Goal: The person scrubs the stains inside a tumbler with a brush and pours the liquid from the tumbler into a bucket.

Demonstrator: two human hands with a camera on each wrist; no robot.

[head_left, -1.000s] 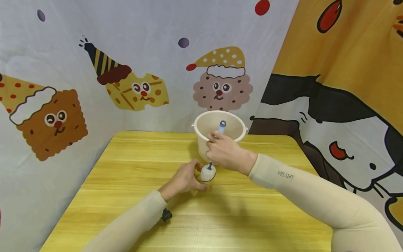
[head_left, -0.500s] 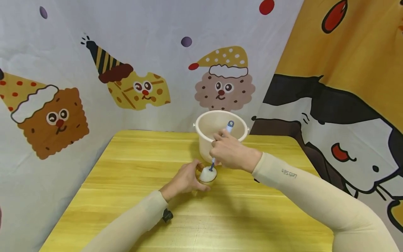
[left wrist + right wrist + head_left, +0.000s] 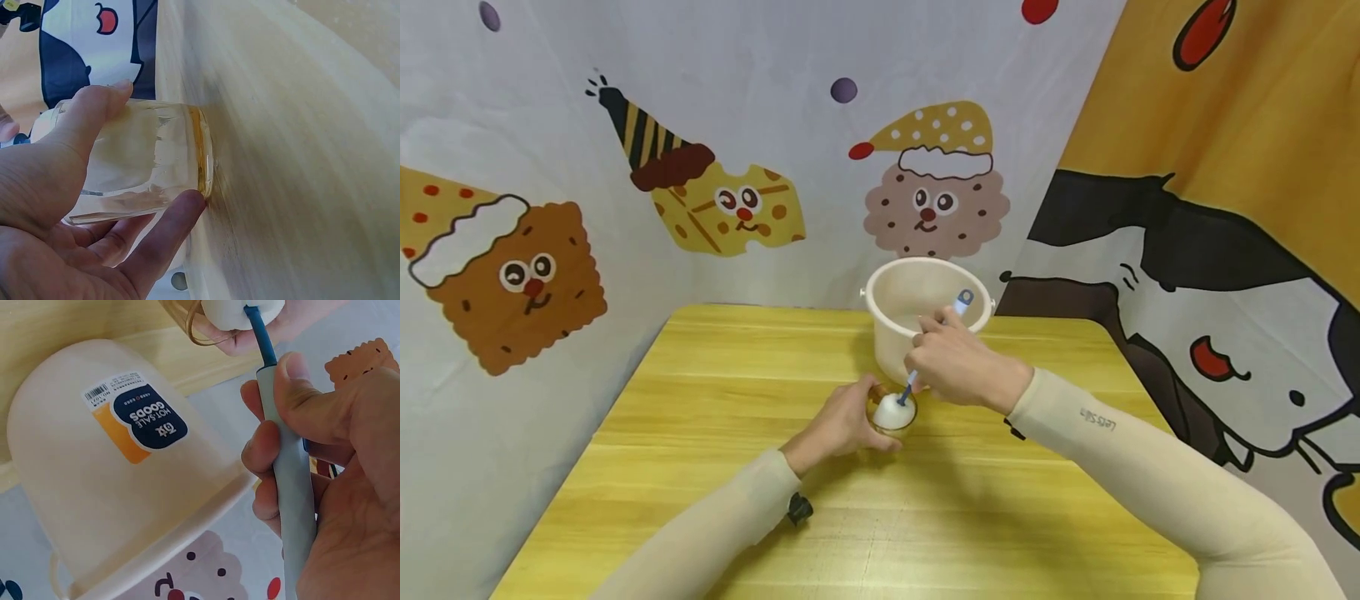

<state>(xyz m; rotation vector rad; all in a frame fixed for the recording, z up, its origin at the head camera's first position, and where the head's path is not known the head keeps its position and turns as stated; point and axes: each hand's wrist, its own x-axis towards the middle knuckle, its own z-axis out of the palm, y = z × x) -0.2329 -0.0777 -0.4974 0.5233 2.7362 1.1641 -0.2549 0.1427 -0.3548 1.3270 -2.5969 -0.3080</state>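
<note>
From the left wrist view, I'm seeing the left hand (image 3: pixel 59 187) gripping the glass (image 3: pixel 169 147), its thumb lying along one side, its fingers bracing the opposite one, and a fingertip pressing near the base. The base is sitting against or just above the table (image 3: pixel 306 156); I'm not able to tell which. I'm judging the glass light, stiff, smooth enough to be slippery and breakable, so I'm favouring a hold round its side, firm without squeezing.

From the right wrist view, I'm watching the right hand (image 3: pixel 356 462) holding the brush (image 3: pixel 289 456), thumb and curled fingers wrapping the pale handle (image 3: pixel 294 512). The blue stem (image 3: pixel 263 344) is running into the white sponge (image 3: pixel 228 314). I'm reckoning the handle light and stiff, the sponge soft and yielding; the handle is offering the surer hold. The bucket (image 3: pixel 119 506) is standing near, its label (image 3: pixel 140 415) facing this camera.

From the head view, I'm finding the glass just in front of the bucket, its mouth facing up. It's containing the sponge, whose top is showing at the mouth; whether liquid is lying inside, I'm not able to tell. The right hand is partly hiding the bucket's inside.
</note>
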